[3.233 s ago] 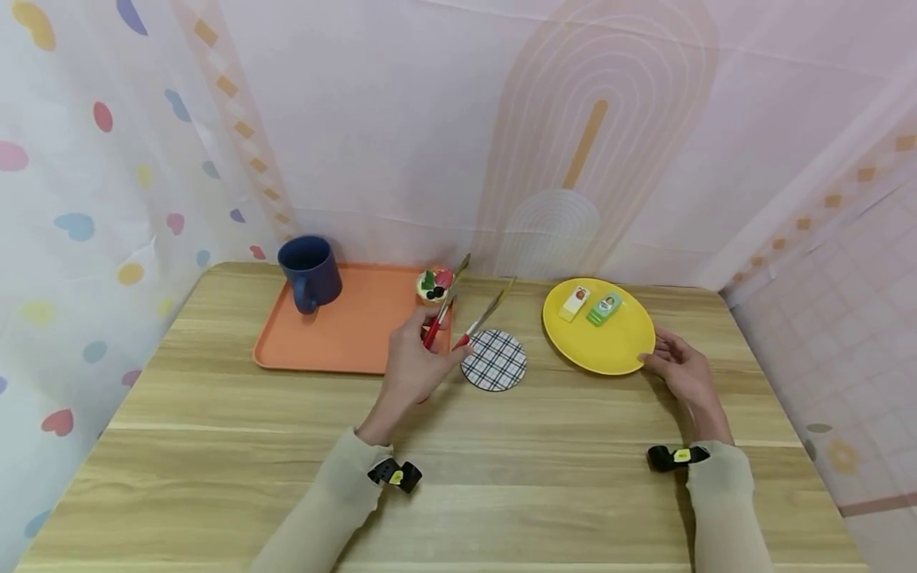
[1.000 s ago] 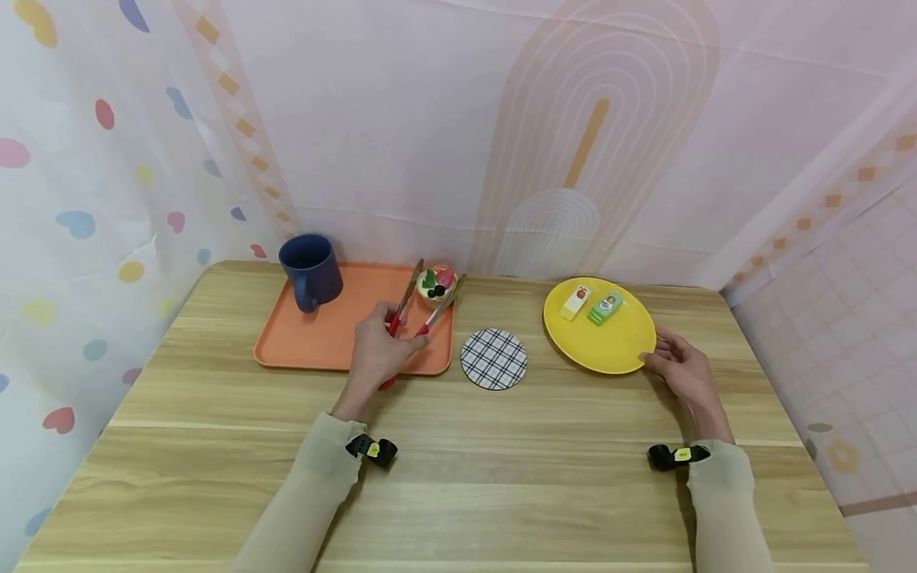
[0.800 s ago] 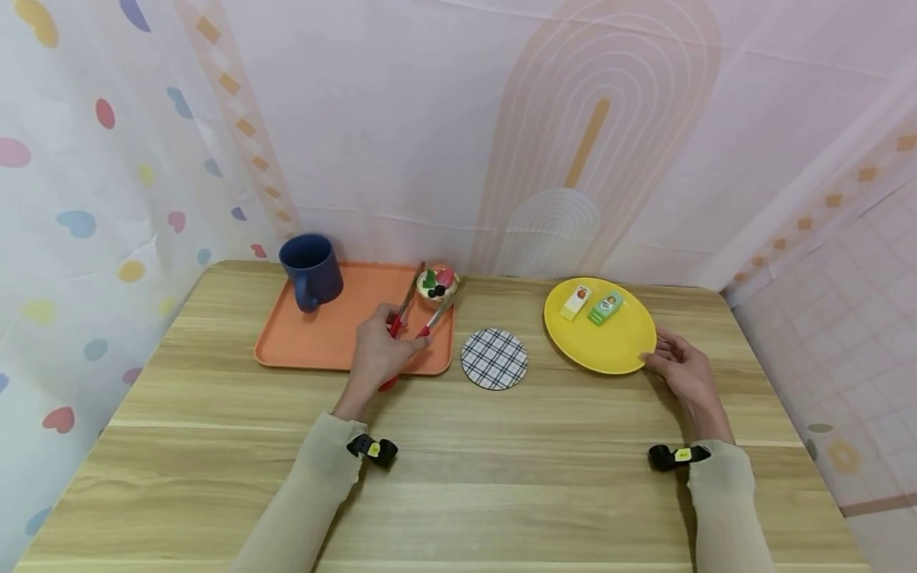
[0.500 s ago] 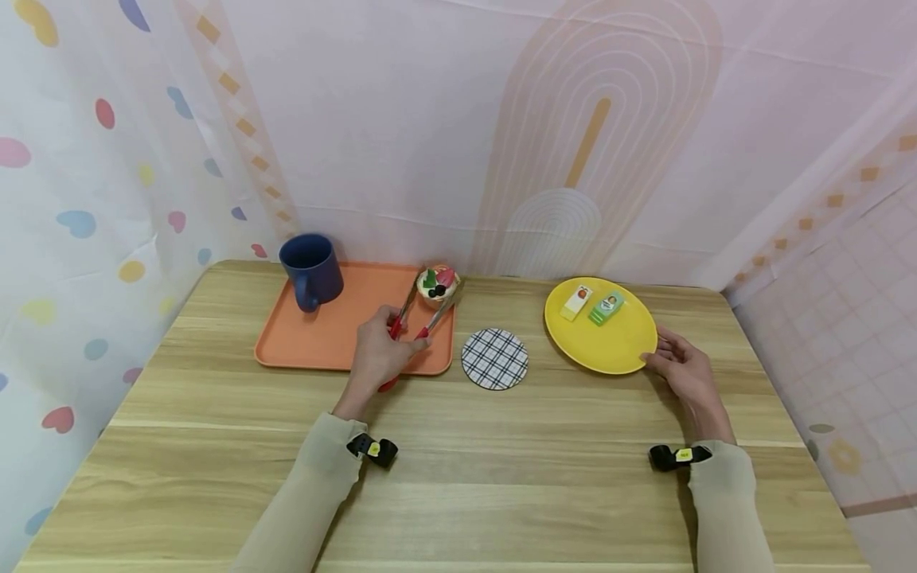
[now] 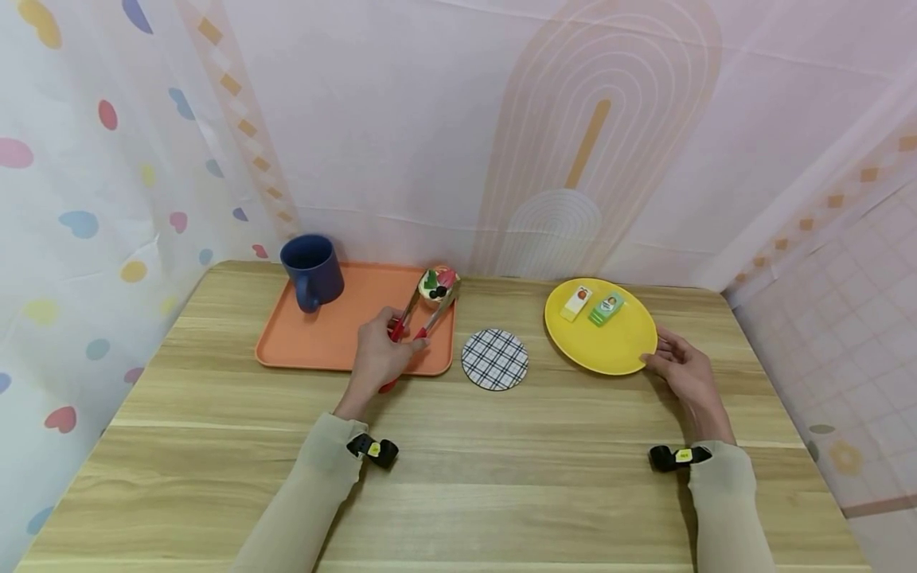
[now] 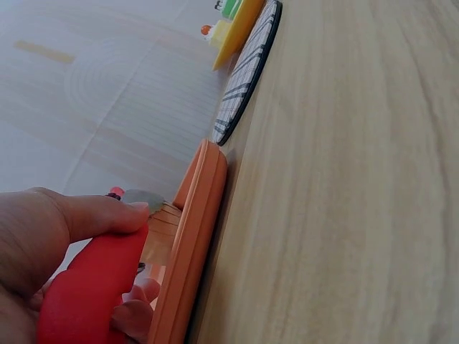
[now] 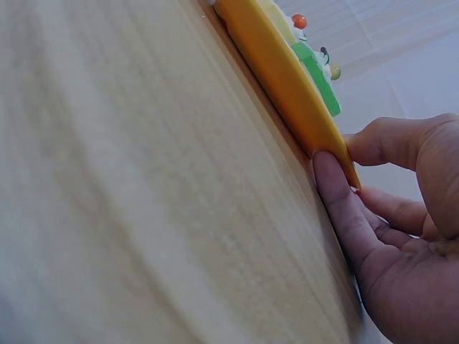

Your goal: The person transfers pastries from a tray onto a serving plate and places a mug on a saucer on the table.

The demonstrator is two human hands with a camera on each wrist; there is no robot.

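My left hand (image 5: 380, 350) holds a pair of tongs (image 5: 398, 328) with red handles and metal arms. The arms stand on either side of a toy fruit tart (image 5: 435, 285), topped with a strawberry, dark berries and a green leaf. This tart sits at the back right corner of an orange tray (image 5: 337, 346). In the left wrist view, thumb and fingers grip the red handle (image 6: 97, 287). Across the table, my right hand (image 5: 686, 376) pinches the rim of a yellow plate (image 5: 609, 346), thumb above and fingers below. On the plate lie a cream-coloured cake slice (image 5: 575, 303) and a green one (image 5: 606, 309).
A dark blue mug (image 5: 315, 274) stands at the tray's back left. Between tray and plate lies a round plaid coaster (image 5: 494, 360). A patterned cloth (image 5: 401, 143) hangs right behind the wooden table (image 5: 501, 477).
My left hand has moved left with the tongs, from beside the coaster to the tart. Lately the tong arms have drawn slightly closer around it. My right hand has stayed at the plate.
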